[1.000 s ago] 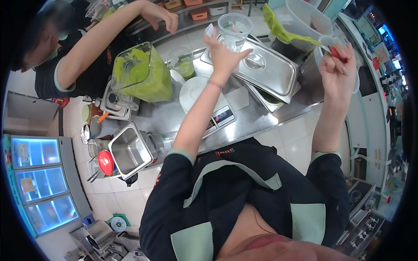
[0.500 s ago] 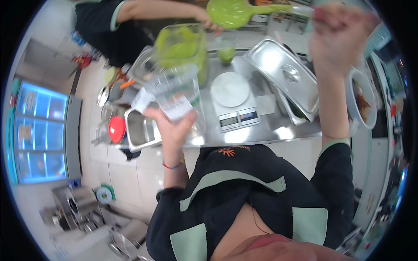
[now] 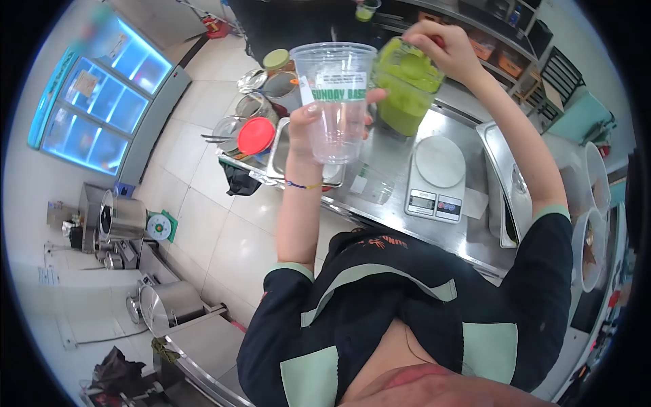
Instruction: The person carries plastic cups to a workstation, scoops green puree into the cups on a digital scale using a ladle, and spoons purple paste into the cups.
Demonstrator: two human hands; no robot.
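My left hand (image 3: 303, 133) is wrapped round a clear plastic cup (image 3: 339, 139) with a printed label, held upright above the table's left part. Nothing shows inside the cup. My right hand (image 3: 449, 49) grips the red handle of a ladle (image 3: 411, 68). The ladle's green-coated bowl is down in a clear square container (image 3: 405, 117) of thick green liquid, behind and right of the cup. A white digital kitchen scale (image 3: 437, 178) lies on the steel table in front of the container.
A steel pan with a lid (image 3: 510, 178) lies right of the scale. A red-lidded container (image 3: 256, 136), several jars and a steel pan (image 3: 279, 152) crowd the table's left end. Beyond the table are a person's dark clothes (image 3: 271, 27) and a small cup of green liquid (image 3: 367, 10).
My right hand has brought the ladle down from high on the right into the green container. The cup in my left hand is now raised and upright. The view has turned.
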